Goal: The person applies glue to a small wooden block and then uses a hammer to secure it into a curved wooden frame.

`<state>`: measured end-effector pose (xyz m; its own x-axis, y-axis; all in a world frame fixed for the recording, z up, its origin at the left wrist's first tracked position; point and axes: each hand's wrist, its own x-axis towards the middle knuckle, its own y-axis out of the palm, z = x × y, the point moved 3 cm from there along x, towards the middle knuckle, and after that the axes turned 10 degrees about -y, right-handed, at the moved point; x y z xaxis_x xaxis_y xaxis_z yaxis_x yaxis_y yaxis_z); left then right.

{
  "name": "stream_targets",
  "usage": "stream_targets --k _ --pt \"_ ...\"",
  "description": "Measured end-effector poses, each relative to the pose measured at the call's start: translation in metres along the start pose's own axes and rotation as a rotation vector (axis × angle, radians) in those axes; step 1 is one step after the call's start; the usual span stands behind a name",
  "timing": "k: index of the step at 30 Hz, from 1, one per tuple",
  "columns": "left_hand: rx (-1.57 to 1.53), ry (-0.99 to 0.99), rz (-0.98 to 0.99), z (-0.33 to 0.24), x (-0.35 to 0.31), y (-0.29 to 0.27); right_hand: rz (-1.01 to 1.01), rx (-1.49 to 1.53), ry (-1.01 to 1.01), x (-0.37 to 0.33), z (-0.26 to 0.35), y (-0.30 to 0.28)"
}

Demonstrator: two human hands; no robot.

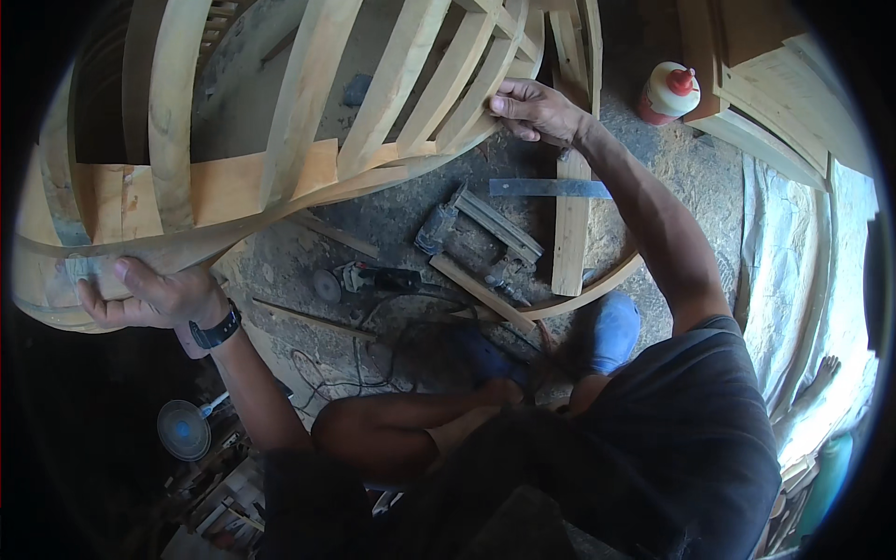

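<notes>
A curved wooden boat-like frame (303, 112) with several upright ribs fills the upper left. Along its lower edge runs a long bent wooden plank (187, 250). My left hand (163, 297), a dark watch on its wrist, has its fingers curled at the plank's outer face near the left end, thumb toward the upper side. A small pale greenish patch (82, 269) shows on the plank by those fingertips; I cannot make out what it is. Farther right, my right hand (539, 110) grips the plank where it rises past the last ribs, thumb and fingers closed on its edge.
On the dusty floor lie a grey tool like a nail gun (495, 224), an angle grinder (378, 278) with its cord, a metal strip (537, 188), a wooden board (569, 247) and a curved strip (607, 280). A red-capped bottle (665, 96) stands by a wooden cabinet; a fan (184, 429) is lower left.
</notes>
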<state>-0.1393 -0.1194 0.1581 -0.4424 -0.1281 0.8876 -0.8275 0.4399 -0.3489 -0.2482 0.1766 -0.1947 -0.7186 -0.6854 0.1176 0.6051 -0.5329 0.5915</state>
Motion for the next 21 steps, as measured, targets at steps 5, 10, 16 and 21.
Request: stream_targets --k 5,10,16,21 --pt "-0.036 0.027 -0.047 -0.004 -0.001 0.004 -0.014 -0.049 0.022 0.002 -0.001 0.000" --pt "0.666 0.644 -0.017 0.000 0.001 -0.007 -0.061 -0.166 0.013 -0.004 0.005 0.007" --pt "0.678 0.667 0.017 0.005 -0.001 -0.007 -0.065 -0.124 -0.049 -0.004 0.003 0.006" --pt "0.215 0.157 -0.043 0.013 -0.001 -0.011 -0.309 -0.228 -0.077 -0.011 0.028 0.004"
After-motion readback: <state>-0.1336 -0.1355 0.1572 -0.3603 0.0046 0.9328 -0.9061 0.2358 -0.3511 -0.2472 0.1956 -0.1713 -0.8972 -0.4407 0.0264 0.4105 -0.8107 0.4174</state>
